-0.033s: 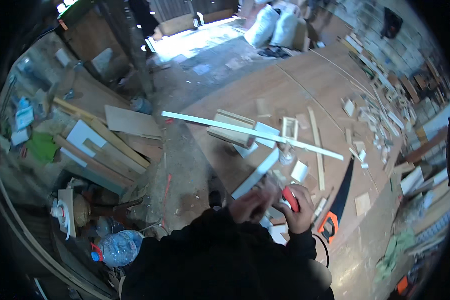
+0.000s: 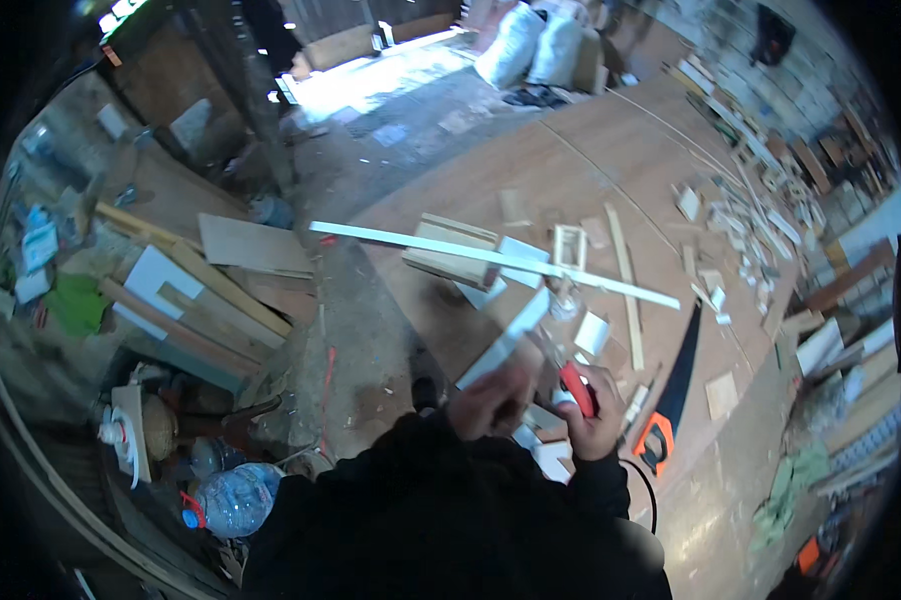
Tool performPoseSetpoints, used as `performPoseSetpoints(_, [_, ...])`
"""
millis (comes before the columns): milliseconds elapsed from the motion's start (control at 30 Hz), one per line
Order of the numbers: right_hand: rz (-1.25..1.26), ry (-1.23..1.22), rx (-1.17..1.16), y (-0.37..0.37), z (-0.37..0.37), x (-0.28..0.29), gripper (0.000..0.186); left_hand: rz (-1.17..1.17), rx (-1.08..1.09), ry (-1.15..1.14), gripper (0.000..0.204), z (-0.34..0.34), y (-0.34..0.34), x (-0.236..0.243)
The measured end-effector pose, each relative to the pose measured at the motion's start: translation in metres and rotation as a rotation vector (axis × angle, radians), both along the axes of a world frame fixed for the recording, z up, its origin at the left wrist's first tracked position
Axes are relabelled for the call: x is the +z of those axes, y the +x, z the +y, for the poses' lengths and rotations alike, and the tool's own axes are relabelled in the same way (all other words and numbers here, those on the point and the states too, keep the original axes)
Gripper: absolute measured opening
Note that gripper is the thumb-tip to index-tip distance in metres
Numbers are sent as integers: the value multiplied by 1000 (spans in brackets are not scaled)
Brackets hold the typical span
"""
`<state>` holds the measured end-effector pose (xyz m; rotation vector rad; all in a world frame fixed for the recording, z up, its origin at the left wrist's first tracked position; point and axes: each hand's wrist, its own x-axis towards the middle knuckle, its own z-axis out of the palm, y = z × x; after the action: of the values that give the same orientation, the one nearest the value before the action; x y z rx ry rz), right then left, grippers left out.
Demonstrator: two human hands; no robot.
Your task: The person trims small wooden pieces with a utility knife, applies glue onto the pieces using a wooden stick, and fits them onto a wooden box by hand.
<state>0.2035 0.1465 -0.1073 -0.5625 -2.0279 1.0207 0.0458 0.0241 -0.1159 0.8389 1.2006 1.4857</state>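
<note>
A clear bottle [image 2: 237,500] and green cloth [image 2: 78,303] are at left, 2 white sacks [image 2: 554,50] farther off.

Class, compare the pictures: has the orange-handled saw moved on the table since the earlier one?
No. The saw shows no visible shift either way on the table, keeping the same gap to the square of wood.
</note>
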Motion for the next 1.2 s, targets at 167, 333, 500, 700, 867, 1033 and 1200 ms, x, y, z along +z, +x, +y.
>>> performPoseSetpoints(167, [42,80,172,6,-3,12,48,-820,-35,62,37,1,-6,28])
performPoseSetpoints(333, [-3,236,256,9,-2,27,45,-786,-226,78,41,3,-7,29])
performPoseSetpoints(500, [-70,278,222,12,2,29,47,-818,-182,138,42,1,-1,31])
performPoseSetpoints(700, [-66,352,180,5,3,34,46,-838,-175,209,43,0,-5,22])
performPoseSetpoints(867, [-77,374,227,3,3,39,47,-948,-202,182,42,-4,-6,26])
performPoseSetpoints(1033, [-74,379,175,2,0,38,50,-983,-158,248,40,-5,-1,25])
performPoseSetpoints(1200, [-108,387,105,4,6,37,45,-955,-257,261,40,-6,-4,23])
